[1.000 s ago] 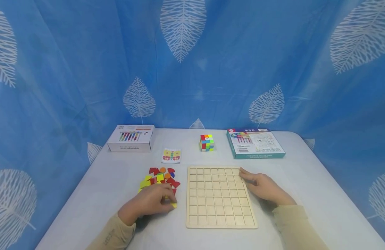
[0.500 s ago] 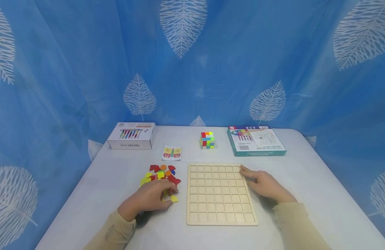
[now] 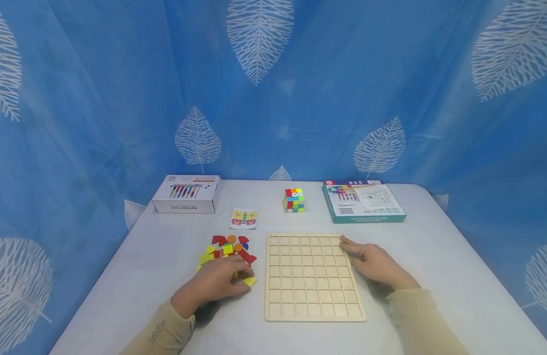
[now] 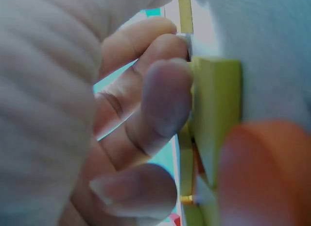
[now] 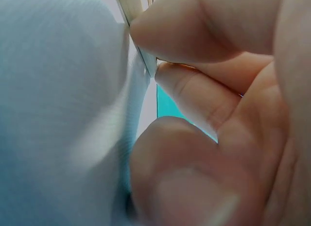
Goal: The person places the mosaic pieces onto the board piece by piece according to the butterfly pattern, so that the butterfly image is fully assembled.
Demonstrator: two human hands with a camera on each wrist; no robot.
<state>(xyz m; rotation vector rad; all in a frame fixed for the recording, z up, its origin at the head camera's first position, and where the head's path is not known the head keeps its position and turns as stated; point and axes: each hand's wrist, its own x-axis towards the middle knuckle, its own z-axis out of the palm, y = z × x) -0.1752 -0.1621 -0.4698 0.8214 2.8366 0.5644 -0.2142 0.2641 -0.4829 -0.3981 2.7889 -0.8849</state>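
Observation:
My left hand (image 3: 215,280) is at the near side of a pile of flat coloured shapes, thumb and fingertips pinching a yellow tile (image 3: 249,281). In the left wrist view the tile (image 4: 217,104) stands edge-on between a fingertip and the blurred thumb. Red, orange, blue and yellow pieces (image 3: 228,249) lie beyond the knuckles, some hidden by the hand. A wooden grid board (image 3: 313,276) with bare square cells lies to the right. Along its upper right edge rests my right hand (image 3: 376,265), fingers extended and holding nothing; fingertips (image 5: 146,29) meet the board's edge in the right wrist view.
A small picture card (image 3: 244,219) showing a coloured pattern lies behind the pieces. Farther back are a white box (image 3: 186,195), a puzzle cube (image 3: 294,200) and a flat teal-edged box (image 3: 364,202). A blue leaf-print curtain (image 3: 273,98) hangs behind the white table.
My left thumb and fingers have closed in on the yellow tile, which lay flat half a second ago and now sits tilted. The right hand keeps its place at the board's edge.

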